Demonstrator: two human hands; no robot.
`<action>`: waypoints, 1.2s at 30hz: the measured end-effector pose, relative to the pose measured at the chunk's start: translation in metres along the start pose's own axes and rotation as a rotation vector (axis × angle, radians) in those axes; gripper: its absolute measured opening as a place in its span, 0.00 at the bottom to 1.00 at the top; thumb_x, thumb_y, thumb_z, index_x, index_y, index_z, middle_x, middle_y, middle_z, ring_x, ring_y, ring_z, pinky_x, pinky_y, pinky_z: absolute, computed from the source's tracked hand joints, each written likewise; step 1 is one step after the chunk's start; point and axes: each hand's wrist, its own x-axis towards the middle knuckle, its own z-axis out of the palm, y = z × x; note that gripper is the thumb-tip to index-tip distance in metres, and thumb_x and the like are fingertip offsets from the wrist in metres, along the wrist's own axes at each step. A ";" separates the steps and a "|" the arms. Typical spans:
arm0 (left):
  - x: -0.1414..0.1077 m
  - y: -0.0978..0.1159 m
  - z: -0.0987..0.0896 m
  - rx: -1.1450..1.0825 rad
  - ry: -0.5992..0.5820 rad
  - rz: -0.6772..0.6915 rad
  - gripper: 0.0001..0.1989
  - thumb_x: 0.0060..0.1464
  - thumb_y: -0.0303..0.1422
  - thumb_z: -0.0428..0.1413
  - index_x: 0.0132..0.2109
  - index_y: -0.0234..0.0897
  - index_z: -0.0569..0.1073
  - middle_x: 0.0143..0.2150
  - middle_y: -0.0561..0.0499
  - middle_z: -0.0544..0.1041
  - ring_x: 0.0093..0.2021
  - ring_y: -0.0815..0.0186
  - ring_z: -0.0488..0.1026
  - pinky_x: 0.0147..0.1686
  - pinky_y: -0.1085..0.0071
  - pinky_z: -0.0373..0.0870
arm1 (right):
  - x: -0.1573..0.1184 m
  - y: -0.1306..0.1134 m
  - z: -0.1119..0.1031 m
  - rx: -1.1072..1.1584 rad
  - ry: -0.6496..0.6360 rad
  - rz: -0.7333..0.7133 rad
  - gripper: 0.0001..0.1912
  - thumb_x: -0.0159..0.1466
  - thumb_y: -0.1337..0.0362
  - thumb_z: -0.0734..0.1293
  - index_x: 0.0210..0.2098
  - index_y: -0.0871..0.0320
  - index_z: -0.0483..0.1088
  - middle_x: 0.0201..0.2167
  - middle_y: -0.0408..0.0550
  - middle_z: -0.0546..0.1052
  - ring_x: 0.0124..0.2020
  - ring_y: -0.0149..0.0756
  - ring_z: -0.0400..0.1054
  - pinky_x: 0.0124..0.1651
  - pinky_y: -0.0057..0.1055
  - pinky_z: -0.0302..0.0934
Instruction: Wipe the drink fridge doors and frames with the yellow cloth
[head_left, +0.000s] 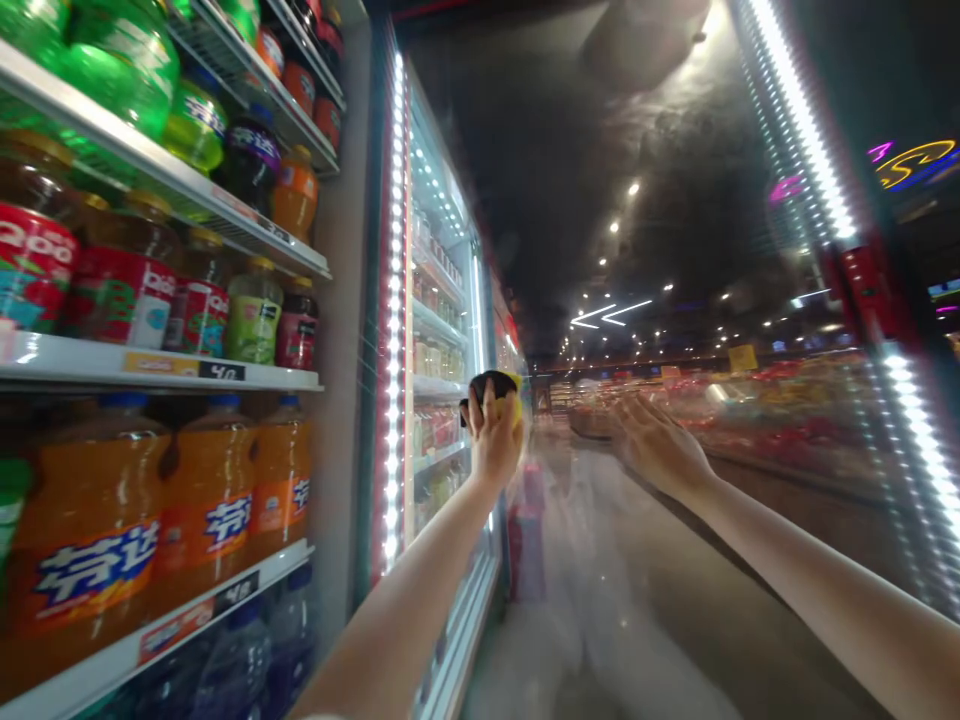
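My left hand (pixel 495 440) reaches forward with its fingers curled over a black and yellow cleaning pad (pixel 489 388). Whether the pad is cloth or sponge I cannot tell. It lies against the glass door (pixel 600 250) of a drinks cooler, near the door's left side. Farther right, my right hand (pixel 664 445) is held up flat with its fingers stretched out, slightly blurred. Its palm faces the same glass, and nothing shows in it. Bright LED strips (pixel 394 300) run along the door's sides.
On the left, cooler shelves (pixel 277 378) hold rows of bottles, among them orange soda bottles (pixel 97 520) and red-labelled juice bottles (pixel 120 280). A second lit cooler (pixel 439 330) stands beyond. Through the glass show a shop floor (pixel 622 590) and blurred display stands (pixel 772 410).
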 end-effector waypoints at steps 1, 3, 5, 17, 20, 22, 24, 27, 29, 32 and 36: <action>-0.011 -0.003 0.002 -0.009 -0.034 0.116 0.27 0.63 0.34 0.56 0.68 0.48 0.68 0.76 0.44 0.58 0.78 0.43 0.45 0.72 0.36 0.49 | 0.001 -0.005 0.000 -0.008 0.008 -0.005 0.31 0.66 0.77 0.58 0.67 0.61 0.66 0.72 0.57 0.62 0.72 0.50 0.58 0.70 0.52 0.60; -0.019 -0.008 0.005 -0.022 -0.083 0.267 0.27 0.62 0.33 0.57 0.67 0.52 0.69 0.75 0.48 0.60 0.77 0.44 0.48 0.73 0.38 0.48 | 0.002 -0.017 0.001 -0.019 0.025 -0.026 0.32 0.66 0.77 0.58 0.68 0.60 0.66 0.71 0.56 0.63 0.72 0.49 0.57 0.69 0.52 0.61; -0.013 -0.017 0.004 -0.031 -0.075 0.256 0.27 0.62 0.32 0.57 0.67 0.52 0.70 0.75 0.48 0.61 0.77 0.44 0.50 0.73 0.39 0.48 | 0.003 -0.027 0.001 -0.034 0.033 -0.043 0.32 0.66 0.76 0.58 0.68 0.59 0.66 0.71 0.55 0.64 0.72 0.49 0.57 0.69 0.52 0.62; -0.032 -0.111 -0.014 -0.043 0.112 -0.116 0.23 0.66 0.33 0.51 0.67 0.36 0.67 0.75 0.35 0.59 0.77 0.38 0.46 0.70 0.32 0.53 | 0.006 -0.053 0.001 -0.063 0.000 -0.009 0.32 0.67 0.76 0.59 0.70 0.56 0.64 0.72 0.54 0.64 0.73 0.49 0.57 0.69 0.51 0.63; 0.015 -0.120 -0.018 -0.034 0.131 -0.103 0.24 0.67 0.33 0.49 0.67 0.35 0.65 0.75 0.35 0.58 0.78 0.42 0.43 0.72 0.36 0.51 | 0.020 -0.062 0.002 -0.027 0.023 -0.002 0.32 0.68 0.75 0.59 0.70 0.54 0.63 0.72 0.52 0.63 0.73 0.50 0.56 0.69 0.53 0.63; 0.028 -0.124 -0.020 -0.028 0.144 -0.068 0.23 0.68 0.34 0.49 0.67 0.38 0.65 0.75 0.38 0.59 0.78 0.44 0.44 0.72 0.38 0.51 | 0.028 -0.069 0.004 0.001 0.048 -0.023 0.32 0.68 0.74 0.59 0.71 0.53 0.62 0.72 0.51 0.63 0.73 0.49 0.56 0.69 0.53 0.62; 0.019 -0.131 -0.023 -0.019 0.137 -0.004 0.23 0.67 0.35 0.50 0.67 0.40 0.67 0.74 0.40 0.60 0.78 0.46 0.46 0.73 0.41 0.51 | 0.031 -0.077 0.008 0.020 0.070 -0.053 0.31 0.69 0.74 0.58 0.70 0.52 0.63 0.72 0.51 0.63 0.73 0.48 0.57 0.69 0.53 0.62; -0.005 -0.144 -0.027 -0.014 0.100 0.066 0.22 0.64 0.36 0.54 0.64 0.44 0.69 0.73 0.43 0.63 0.77 0.46 0.49 0.73 0.44 0.55 | 0.032 -0.082 0.015 0.037 0.078 -0.085 0.31 0.69 0.74 0.58 0.70 0.52 0.63 0.71 0.51 0.64 0.72 0.48 0.57 0.68 0.53 0.63; 0.000 -0.146 -0.027 -0.015 0.113 0.027 0.22 0.64 0.36 0.54 0.63 0.41 0.70 0.73 0.40 0.63 0.76 0.43 0.51 0.71 0.42 0.58 | 0.034 -0.080 0.017 0.043 0.076 -0.084 0.32 0.69 0.74 0.58 0.70 0.52 0.63 0.71 0.51 0.64 0.73 0.47 0.57 0.68 0.52 0.63; 0.049 -0.123 -0.022 -0.020 0.175 -0.145 0.23 0.66 0.34 0.50 0.65 0.34 0.69 0.73 0.33 0.60 0.76 0.38 0.50 0.68 0.34 0.57 | 0.044 -0.071 0.015 0.040 0.082 -0.030 0.31 0.69 0.74 0.57 0.69 0.54 0.64 0.72 0.53 0.64 0.73 0.48 0.56 0.69 0.52 0.62; 0.090 -0.065 -0.006 -0.050 0.161 -0.112 0.25 0.65 0.34 0.52 0.67 0.37 0.68 0.75 0.36 0.57 0.76 0.38 0.48 0.71 0.35 0.51 | 0.054 -0.060 0.008 0.028 0.073 0.025 0.29 0.69 0.74 0.57 0.68 0.56 0.65 0.71 0.54 0.64 0.73 0.50 0.57 0.67 0.53 0.65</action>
